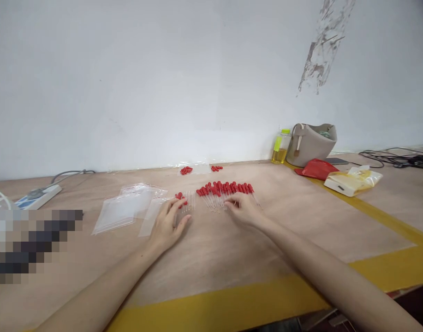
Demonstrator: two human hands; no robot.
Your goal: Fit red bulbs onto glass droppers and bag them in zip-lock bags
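A row of glass droppers with red rubber bulbs (228,186) lies on the brown table covering, bulbs toward the wall. My right hand (244,207) is at the near side of this row, thumb and fingers pinched at the thin glass end of a dropper. To the left of the row lie several bare clear glass tubes (192,200). My left hand (169,226) is beside them, fingers apart and thumb stretched out. Its fingertips reach a few loose red bulbs (178,195) and partly cover them.
Clear zip bags (119,212) lie left. Two small groups of red bulbs (186,170) sit by the wall. At right are a yellow-capped bottle (281,146), a grey bag (313,145), a red pouch (317,169), a white box in yellow wrapping (348,182) and black cables (405,159). A power strip (41,196) lies far left.
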